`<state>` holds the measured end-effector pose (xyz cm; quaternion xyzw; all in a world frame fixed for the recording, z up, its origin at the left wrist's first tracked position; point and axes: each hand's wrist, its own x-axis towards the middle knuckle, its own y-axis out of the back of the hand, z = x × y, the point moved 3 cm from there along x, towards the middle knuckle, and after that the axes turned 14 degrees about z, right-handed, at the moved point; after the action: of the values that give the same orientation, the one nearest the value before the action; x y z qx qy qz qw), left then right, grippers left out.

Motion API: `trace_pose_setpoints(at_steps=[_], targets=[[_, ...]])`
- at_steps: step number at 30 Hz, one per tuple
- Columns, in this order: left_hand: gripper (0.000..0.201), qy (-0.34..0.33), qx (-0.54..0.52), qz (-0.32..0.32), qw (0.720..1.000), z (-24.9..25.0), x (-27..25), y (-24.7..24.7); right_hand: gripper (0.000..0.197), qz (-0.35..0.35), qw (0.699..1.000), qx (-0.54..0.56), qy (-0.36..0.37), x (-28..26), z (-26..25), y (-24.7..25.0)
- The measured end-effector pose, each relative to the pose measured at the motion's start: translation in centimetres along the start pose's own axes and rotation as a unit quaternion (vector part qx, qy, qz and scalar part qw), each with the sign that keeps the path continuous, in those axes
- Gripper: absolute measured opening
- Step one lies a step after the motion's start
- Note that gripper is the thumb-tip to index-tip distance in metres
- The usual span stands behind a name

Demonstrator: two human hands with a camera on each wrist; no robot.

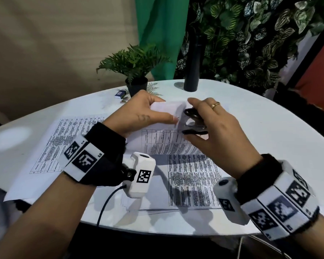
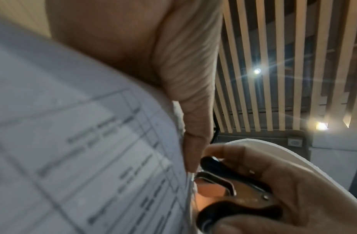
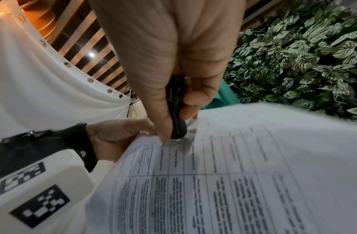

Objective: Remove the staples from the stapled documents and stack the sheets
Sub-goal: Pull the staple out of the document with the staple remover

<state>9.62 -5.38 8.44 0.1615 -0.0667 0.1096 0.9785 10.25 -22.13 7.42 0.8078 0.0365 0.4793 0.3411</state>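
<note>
While my left hand point(image 1: 138, 113) pinches the stapled document point(image 1: 168, 141):
my right hand point(image 1: 211, 126) grips the staple remover point(image 1: 193, 122); a skewed bite may tear the corner.

**White counter, papers and a few odds at the back**

The counter point(image 1: 251, 128) is white and rounded, its curved edge running along the near side. Two lots of printed sheets lie flat on it — a sheet with tables of text point(image 1: 51, 146) on the left, reaching to the near edge, and a loose stack of printed sheets point(image 1: 191, 182) near the middle, its lower edges fanned slightly apart. At the back stand a small potted fern point(image 1: 135, 71) in a black pot and, to its right, a tall black bottle point(image 1: 194, 66). Left of the pot lies a small blue-and-white box point(image 1: 120, 94), with a small object just beside it — too small to tell.
</note>
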Motion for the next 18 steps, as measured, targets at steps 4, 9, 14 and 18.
trace_pose_setpoints(at_steps=[4, 9, 14, 18], targets=[[0.006, -0.005, -0.001, -0.006, 1.000, 0.1, 0.0, 0.0, 0.039, 0.015, 0.999, 0.018, 0.022, 0.3, -0.5, -0.2], [0.015, -0.014, -0.002, 0.006, 1.000, -0.1, 0.2, 0.2, 0.040, 0.024, 0.998, 0.034, 0.047, 0.6, -1.1, -0.4], [0.014, -0.011, -0.010, -0.003, 1.000, -0.4, 0.2, 0.0, 0.036, 0.026, 0.997, 0.017, 0.068, 0.8, -1.4, -0.5], [0.008, -0.011, -0.016, -0.009, 1.000, -0.2, 0.0, -0.2, 0.035, 0.007, 0.997, -0.008, 0.081, 1.1, -1.3, -0.5]])
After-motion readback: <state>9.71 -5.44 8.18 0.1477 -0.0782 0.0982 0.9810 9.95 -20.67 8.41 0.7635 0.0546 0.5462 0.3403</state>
